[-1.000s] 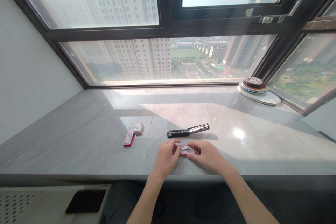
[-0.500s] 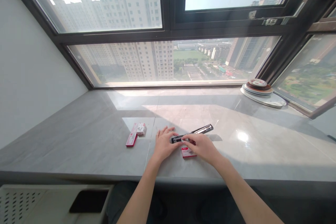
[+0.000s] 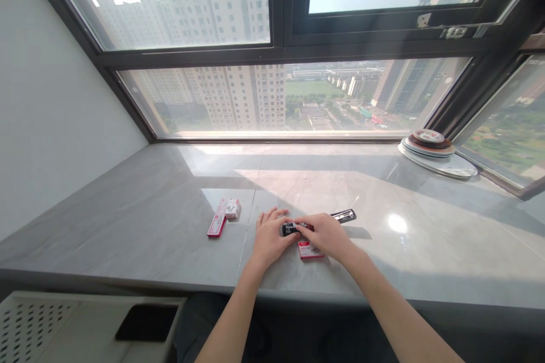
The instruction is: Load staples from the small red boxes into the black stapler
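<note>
A black stapler (image 3: 289,229), swung open, lies across the counter between my hands. Its long open arm (image 3: 344,216) with a silvery channel sticks out beyond my right hand. My left hand (image 3: 271,237) grips the stapler's near end between thumb and forefinger, the other fingers spread over the counter. Closed over the middle of the stapler, my right hand (image 3: 326,233) has its thumb and fingertips pressed on it and hides that part. Just below it sits a small red and white box (image 3: 310,250), partly covered by the right hand.
To the left lie a flat red and white box (image 3: 217,226) and a small white box (image 3: 232,208). A stack of plates (image 3: 430,150) stands at the back right by the window. Below the counter's front edge is a white perforated surface (image 3: 91,317) with a dark opening.
My right hand has slid forward along the stapler and now covers more of it. The stapler's far arm sits lower. The view has shifted slightly.
</note>
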